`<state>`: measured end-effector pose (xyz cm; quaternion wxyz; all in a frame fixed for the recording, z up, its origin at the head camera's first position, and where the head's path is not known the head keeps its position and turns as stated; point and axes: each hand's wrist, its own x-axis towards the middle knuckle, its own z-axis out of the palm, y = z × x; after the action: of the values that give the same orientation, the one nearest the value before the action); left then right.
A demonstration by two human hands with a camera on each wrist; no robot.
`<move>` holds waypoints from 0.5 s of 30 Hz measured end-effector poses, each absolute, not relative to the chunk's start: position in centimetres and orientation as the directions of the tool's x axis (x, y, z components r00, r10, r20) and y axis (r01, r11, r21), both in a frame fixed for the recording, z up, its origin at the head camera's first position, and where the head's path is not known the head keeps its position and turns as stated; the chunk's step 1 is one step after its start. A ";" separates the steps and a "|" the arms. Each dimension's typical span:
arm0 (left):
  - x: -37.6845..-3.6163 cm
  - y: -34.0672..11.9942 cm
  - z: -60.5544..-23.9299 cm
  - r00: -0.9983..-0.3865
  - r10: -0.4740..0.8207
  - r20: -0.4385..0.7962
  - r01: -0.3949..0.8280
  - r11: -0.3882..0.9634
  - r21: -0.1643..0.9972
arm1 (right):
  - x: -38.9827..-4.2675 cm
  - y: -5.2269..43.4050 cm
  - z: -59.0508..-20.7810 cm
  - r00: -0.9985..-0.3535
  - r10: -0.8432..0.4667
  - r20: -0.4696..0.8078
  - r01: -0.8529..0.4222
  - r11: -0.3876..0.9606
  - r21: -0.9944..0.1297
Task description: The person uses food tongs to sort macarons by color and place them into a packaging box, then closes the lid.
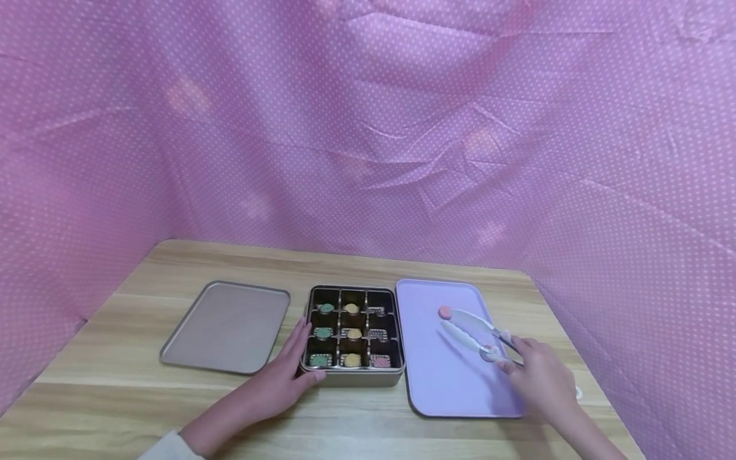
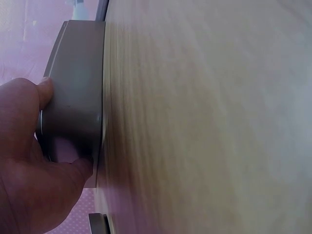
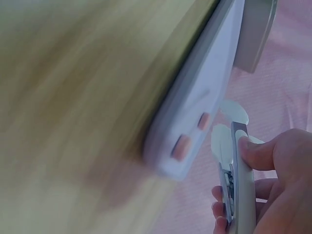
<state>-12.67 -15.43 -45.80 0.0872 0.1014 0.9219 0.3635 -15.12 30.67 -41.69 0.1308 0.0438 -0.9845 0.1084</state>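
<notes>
The left hand (image 1: 282, 382) braces a nine-compartment tin (image 1: 361, 379) on the table (image 1: 351, 434), thumb against the near side and fingers bent along the left wall, gripping that corner. Just right of this hand, the tin's nearest column holds three green discs (image 1: 324, 333), the middle column three yellow discs (image 1: 354, 334), and the farthest column one pink piece (image 1: 382, 362) in its near compartment.

The right hand (image 1: 537, 377) is closed around the tongs (image 1: 474, 345), whose pale scalloped tips stand parted above the lavender tray (image 1: 437, 390), which lies between the tin and this hand. Two pink discs (image 3: 181, 147) rest on the tray: one at the farther tong tip, though whether they touch is hard to tell, the other partly behind the tongs, nearer the right hand.

Left of the left hand lies a flat beige lid (image 1: 230, 327); beyond both hands hangs pink dotted cloth (image 1: 322, 160).
</notes>
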 end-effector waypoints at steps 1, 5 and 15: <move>-12.7 -15.4 -45.8 -0.964 0.249 -0.090 0.121 0.716 0.687 | -15.3 30.9 -41.8 -0.965 -0.050 0.258 -0.105 0.973 -0.204; -12.7 -15.5 -45.9 -0.965 0.248 -0.084 0.125 0.718 0.685 | -15.9 31.5 -42.3 -0.972 -0.029 0.231 -0.080 0.973 -0.215; -12.7 -15.4 -45.9 -0.965 0.247 -0.088 0.123 0.722 0.681 | -16.6 31.3 -42.9 -0.976 -0.020 0.219 -0.068 0.974 -0.215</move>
<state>-12.67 -15.41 -45.93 0.0865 0.1000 0.9237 0.3595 -16.64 31.34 -42.94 0.1083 0.0224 -0.9876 0.1115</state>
